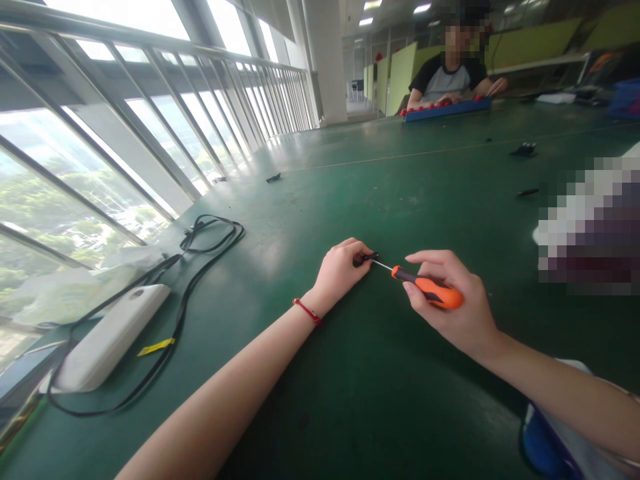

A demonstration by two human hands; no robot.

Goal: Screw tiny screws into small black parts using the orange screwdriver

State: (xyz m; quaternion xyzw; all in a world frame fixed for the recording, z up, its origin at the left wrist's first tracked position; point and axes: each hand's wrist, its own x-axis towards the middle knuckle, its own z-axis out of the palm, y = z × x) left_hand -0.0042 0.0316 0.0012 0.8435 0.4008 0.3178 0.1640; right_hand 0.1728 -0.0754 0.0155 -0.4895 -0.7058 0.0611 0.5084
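Observation:
My left hand [344, 270] rests on the green table, closed on a small black part [369, 257] whose kind I cannot make out. A red cord bracelet circles that wrist. My right hand [453, 300] grips the orange and black handle of a screwdriver [434, 291], thumb below it and the index finger stretched out above. The screwdriver's thin metal shaft points left, and its tip meets or nearly meets the black part at my left fingertips. Fingers partly hide the part.
On the left lie a white power strip [113, 337], a black cable [187, 300] and a yellow tag [156, 347]. Small black pieces [524, 150] are scattered farther off. Across the green table [325, 193] a person sits behind a blue tray [447, 110] with red items. A metal railing borders the left.

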